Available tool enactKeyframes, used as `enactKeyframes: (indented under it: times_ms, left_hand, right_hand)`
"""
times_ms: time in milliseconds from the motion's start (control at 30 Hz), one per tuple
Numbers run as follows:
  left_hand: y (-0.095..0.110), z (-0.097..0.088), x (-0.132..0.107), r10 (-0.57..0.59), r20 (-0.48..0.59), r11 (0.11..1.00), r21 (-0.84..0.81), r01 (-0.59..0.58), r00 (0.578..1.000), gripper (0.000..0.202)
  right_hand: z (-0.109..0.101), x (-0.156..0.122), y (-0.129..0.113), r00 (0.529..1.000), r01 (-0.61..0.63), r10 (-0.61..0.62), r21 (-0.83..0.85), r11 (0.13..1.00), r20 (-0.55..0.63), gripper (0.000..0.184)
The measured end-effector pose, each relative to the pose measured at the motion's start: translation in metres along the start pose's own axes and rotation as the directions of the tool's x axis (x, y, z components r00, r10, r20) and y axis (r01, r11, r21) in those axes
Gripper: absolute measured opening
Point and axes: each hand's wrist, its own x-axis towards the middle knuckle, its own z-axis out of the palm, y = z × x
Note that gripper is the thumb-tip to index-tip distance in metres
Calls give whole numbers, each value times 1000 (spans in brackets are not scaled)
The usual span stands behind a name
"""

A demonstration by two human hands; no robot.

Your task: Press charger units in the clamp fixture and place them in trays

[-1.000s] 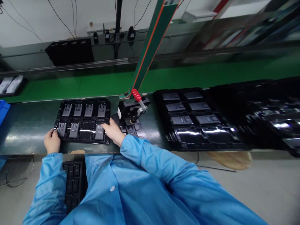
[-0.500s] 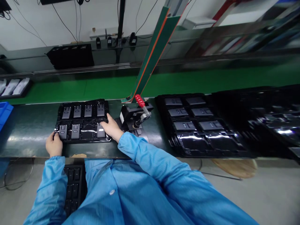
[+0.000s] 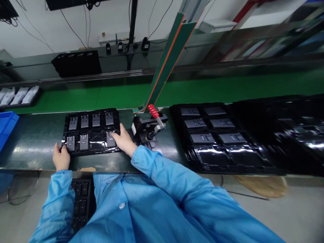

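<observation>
A black plastic tray [image 3: 97,141] lies on the dark green bench. Several grey block-shaped devices [image 3: 84,142] sit in its two rows, and one pocket in the near row holds none. My left hand [image 3: 61,158] grips the tray's near left corner, thumb and fingers at the rim. At the right end, my right hand [image 3: 125,140] is closed on the tray's edge, its thumb by a grey device [image 3: 110,139] in the near right pocket. Just right of that hand stands a black clamp fixture [image 3: 145,128] with a red handle [image 3: 153,110].
To the right lies another black tray [image 3: 181,135] with grey devices, beside more blurred black trays. A blue bin [image 3: 7,123] is at the left edge. A green post [image 3: 164,64] rises behind the fixture. White items [image 3: 20,95] lie in a tray at the far left.
The view has shifted slightly, so everything appears a little further right. Both hands remain at the tray's ends; the right thumb has shifted slightly on the near right device.
</observation>
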Motion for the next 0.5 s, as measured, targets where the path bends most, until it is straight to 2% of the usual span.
enactKeyframes:
  times_ms: [100,167,400,500]
  left_hand:
    - [-1,-2,2,18,45,1000,-25,-17,999,55]
    - [-4,-2,6,14,51,999,-44,-12,999,51]
    - [-17,-3,19,-22,22,999,-46,23,1000,50]
    - [-23,-8,17,-20,3,999,-32,20,1000,49]
  right_hand:
    - [-2,-29,14,997,-80,80,4,997,23,87]
    - [-1,-43,17,995,-86,86,11,996,42,84]
    - [6,-69,11,991,-134,132,66,989,31,75]
    - [7,-84,10,994,-98,94,91,991,47,67]
